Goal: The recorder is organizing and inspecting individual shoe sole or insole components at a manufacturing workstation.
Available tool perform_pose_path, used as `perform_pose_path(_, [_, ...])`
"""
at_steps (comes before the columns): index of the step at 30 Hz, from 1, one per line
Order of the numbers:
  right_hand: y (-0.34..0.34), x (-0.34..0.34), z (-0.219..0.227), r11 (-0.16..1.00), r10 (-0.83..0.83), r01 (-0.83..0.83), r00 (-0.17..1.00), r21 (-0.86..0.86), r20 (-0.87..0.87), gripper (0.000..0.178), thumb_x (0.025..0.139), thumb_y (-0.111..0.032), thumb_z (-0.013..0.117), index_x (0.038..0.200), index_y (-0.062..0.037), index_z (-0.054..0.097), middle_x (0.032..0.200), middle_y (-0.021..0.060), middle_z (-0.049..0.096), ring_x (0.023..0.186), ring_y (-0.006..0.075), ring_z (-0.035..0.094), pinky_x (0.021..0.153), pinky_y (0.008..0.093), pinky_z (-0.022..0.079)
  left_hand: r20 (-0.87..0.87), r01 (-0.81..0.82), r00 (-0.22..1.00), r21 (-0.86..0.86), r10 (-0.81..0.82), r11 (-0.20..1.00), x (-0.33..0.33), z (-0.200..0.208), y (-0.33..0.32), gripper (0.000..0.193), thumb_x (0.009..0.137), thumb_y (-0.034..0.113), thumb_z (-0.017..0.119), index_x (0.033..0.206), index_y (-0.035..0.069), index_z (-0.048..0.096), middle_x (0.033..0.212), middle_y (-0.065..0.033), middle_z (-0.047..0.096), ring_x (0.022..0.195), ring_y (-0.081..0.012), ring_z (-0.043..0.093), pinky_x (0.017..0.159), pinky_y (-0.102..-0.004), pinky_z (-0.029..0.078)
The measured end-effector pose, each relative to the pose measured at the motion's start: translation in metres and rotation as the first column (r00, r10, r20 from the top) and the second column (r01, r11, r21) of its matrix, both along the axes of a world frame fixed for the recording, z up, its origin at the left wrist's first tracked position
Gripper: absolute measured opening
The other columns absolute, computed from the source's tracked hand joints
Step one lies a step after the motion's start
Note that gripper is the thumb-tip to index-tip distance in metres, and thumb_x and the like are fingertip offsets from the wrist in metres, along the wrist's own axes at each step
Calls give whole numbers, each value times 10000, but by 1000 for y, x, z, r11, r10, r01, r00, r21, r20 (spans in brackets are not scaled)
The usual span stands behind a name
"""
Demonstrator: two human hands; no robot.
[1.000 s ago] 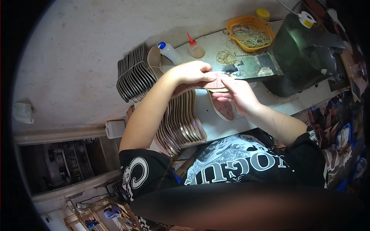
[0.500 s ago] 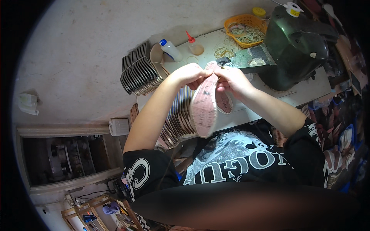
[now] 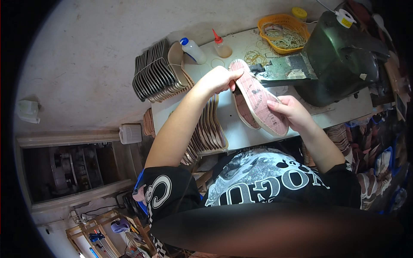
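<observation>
A pink insole (image 3: 259, 101) with a pale stitched-looking edge and dark printing slants between my hands, its face toward me. My left hand (image 3: 223, 81) pinches it near the upper, narrower end, thumb on top. At the lower, wider end my right hand (image 3: 294, 112) holds it, thumb lying on the pink face and the other fingers mostly behind. Partly covered by it, a second pink insole (image 3: 245, 112) shows just to the left; how it is held or propped is hidden. Beyond the upper end is the flat green metal arm (image 3: 282, 71) of a machine.
A dark green machine body (image 3: 335, 60) stands right on the white table (image 3: 172, 116). An orange basket (image 3: 263, 32) holds rubber bands. Two squeeze bottles, one blue-capped (image 3: 193, 51) and one red-tipped (image 3: 223, 49), stand behind. Bundled dark insoles (image 3: 148, 71) and a row of soles (image 3: 211, 129) sit left.
My right hand has moved from the insole's upper end down to its lower end. The insole has swung to slant down rightward. My view has shifted slightly.
</observation>
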State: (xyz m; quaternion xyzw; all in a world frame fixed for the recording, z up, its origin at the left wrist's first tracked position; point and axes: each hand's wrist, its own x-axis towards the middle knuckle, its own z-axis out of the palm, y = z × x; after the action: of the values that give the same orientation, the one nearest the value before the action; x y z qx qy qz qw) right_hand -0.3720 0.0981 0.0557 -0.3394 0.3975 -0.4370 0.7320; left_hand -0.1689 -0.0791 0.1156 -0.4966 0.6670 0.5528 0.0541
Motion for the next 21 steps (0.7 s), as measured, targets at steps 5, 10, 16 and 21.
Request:
perform_pose_path(5, [-31,29,4,987,-160,156,973,36,168,289,897,-198,630,1046,50,630,929,73,681,784,111,644,722,253,516,-127,-201,977,-277,172,940,5,-23,-13,497,867,459,598,572,59,595,430,15,390,365,-82,310,374,-266,217])
perform_pose_path(10, [-34,59,-4,985,-66,47,992,-165,-106,287,907,-236,625,1033,21,638,856,11,651,730,57,572,672,234,477,-544,-489,754,-93,367,867,25,-47,9,400,925,370,575,642,90,541,507,38,457,407,-50,309,399,-234,213])
perform_pose_path(16, [15,86,20,963,87,-120,986,-240,-145,238,885,-222,665,944,7,638,800,-14,628,714,33,533,610,237,463,-758,-364,186,539,626,760,64,-44,106,248,957,239,542,1047,14,592,912,-51,649,743,-117,629,688,-254,519])
perform_pose_path(21, [10,89,48,777,-438,110,802,-620,-407,227,815,-161,723,926,-4,603,776,58,626,684,113,597,600,245,496,-824,-683,245,228,511,694,48,-24,142,233,947,217,569,1023,2,616,912,-32,644,757,-81,589,692,-237,481])
